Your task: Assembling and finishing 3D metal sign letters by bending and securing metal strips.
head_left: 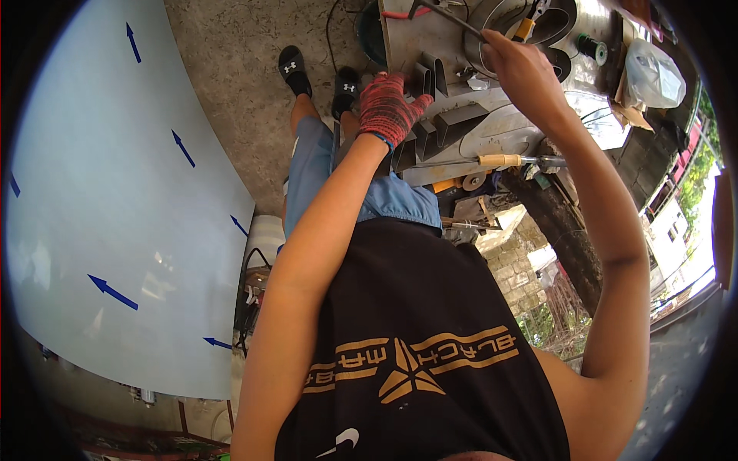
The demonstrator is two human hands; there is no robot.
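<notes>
My left hand (392, 107), in a red-and-black glove, has curled fingers and an outstretched thumb over a dark bent metal piece (403, 157) at the edge of the metal worktop (407, 31). My bare right hand (519, 65) grips a thin dark bent metal rod (453, 19) raised over the worktop. Beside my left hand stand several folded dark metal channels (430, 77). A tool with a wooden handle (500, 160) lies below them. Near my right hand are round metal bands (557, 23) and a yellow-and-black tool (526, 27).
A large pale panel with blue arrows (115, 192) fills the left side. At the worktop's right are a green spool (590, 48) and a plastic bag (649, 73). A dark green bucket (369, 34) is on the concrete floor (231, 77). Rubble and blockwork (515, 261) show behind the bench.
</notes>
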